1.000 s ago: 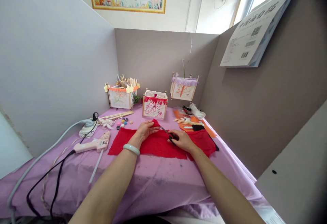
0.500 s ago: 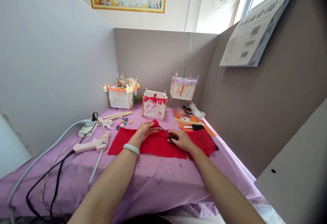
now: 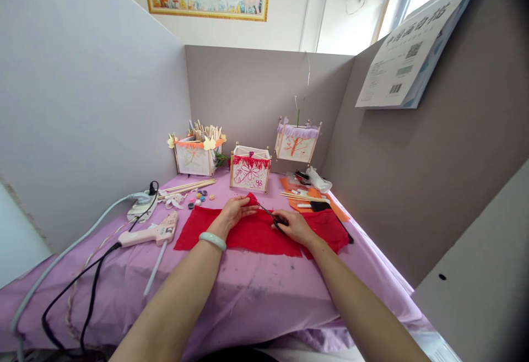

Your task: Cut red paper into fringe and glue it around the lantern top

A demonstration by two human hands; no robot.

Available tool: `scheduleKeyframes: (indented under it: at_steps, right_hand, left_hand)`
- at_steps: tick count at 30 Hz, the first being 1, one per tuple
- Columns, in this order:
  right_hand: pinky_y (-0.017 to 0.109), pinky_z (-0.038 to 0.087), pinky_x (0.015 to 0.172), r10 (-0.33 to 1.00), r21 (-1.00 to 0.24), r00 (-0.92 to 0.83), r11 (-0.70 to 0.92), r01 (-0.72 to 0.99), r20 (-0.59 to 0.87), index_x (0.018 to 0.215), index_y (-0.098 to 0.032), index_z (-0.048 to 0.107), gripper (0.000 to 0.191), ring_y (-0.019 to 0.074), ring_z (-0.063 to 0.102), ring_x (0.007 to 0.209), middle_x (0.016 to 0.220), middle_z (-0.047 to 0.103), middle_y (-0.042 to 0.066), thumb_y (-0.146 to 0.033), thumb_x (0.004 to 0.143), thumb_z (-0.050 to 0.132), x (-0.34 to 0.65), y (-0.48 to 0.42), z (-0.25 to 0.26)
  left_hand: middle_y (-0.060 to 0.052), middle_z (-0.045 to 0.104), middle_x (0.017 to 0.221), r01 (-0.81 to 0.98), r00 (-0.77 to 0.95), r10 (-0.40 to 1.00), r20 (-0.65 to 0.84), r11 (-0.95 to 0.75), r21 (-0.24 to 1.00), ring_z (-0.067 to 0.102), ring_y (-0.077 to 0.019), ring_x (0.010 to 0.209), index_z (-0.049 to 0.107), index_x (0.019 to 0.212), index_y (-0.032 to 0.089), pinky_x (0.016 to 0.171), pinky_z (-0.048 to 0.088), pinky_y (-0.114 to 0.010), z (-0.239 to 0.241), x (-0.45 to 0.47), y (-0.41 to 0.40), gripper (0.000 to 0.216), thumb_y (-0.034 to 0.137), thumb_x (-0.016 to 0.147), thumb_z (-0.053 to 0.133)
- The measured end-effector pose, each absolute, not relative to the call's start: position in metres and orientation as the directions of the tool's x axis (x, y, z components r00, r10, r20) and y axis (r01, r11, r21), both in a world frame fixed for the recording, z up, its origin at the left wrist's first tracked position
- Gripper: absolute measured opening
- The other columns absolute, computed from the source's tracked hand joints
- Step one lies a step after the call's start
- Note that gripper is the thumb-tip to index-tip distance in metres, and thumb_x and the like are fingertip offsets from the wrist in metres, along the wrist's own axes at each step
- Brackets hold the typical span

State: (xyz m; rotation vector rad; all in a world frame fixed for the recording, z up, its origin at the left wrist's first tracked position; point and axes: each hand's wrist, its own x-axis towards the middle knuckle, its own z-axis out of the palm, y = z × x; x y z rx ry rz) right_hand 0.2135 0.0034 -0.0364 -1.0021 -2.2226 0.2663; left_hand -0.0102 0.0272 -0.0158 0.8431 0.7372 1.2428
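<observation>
My left hand [image 3: 235, 213], with a pale bangle [image 3: 212, 241] at the wrist, pinches a small piece of red fabric [image 3: 252, 199] between thumb and fingers. In my right hand [image 3: 294, 226] is a pair of black-handled scissors [image 3: 280, 222], its blades pointing left at the edge of that piece. Beneath both hands a wide red cloth [image 3: 264, 238] lies flat on the table. Just beyond them stands a white box lantern [image 3: 250, 176] with a red fringe and a drawn flower pattern on its front.
A pink glue gun [image 3: 155, 232] and a power strip [image 3: 142, 209] with trailing cords lie left. Behind are a box of sticks [image 3: 194, 155] and a purple-fringed lantern [image 3: 296, 144]. Thin sticks [image 3: 306, 197] rest on orange sheets [image 3: 341, 211] at right. Grey partitions [image 3: 268, 92] enclose the purple-covered table [image 3: 256, 290].
</observation>
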Motion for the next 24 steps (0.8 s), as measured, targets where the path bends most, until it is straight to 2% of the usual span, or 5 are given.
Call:
scheduleKeyframes:
  at_steps: [13,24]
  right_hand:
    - [0.021,0.035,0.056,0.724,-0.442,-0.487,0.686,0.578,0.488,0.098,-0.018,0.062,0.028,0.0109,0.050,0.060,0.072,0.062,0.001,-0.035,0.077,0.059,0.2113,0.0003,-0.0339]
    - [0.021,0.035,0.056,0.729,-0.447,-0.482,0.681,0.580,0.486,0.097,-0.018,0.063,0.027,0.0111,0.050,0.059,0.071,0.062,0.001,-0.036,0.077,0.058,0.2116,0.0023,-0.0357]
  left_hand:
    - [-0.005,0.062,0.067,-0.452,0.192,0.980,-0.048,0.132,0.882,0.068,-0.0227,0.067,0.049,0.076,0.012,0.060,0.054,-0.029,-0.0096,-0.0057,0.0189,0.009,0.006,0.075,0.056]
    - [-0.006,0.063,0.068,-0.445,0.182,0.982,-0.046,0.124,0.887,0.068,-0.0228,0.068,0.050,0.076,0.012,0.064,0.053,-0.032,-0.0100,-0.0059,0.0193,0.008,0.006,0.077,0.055]
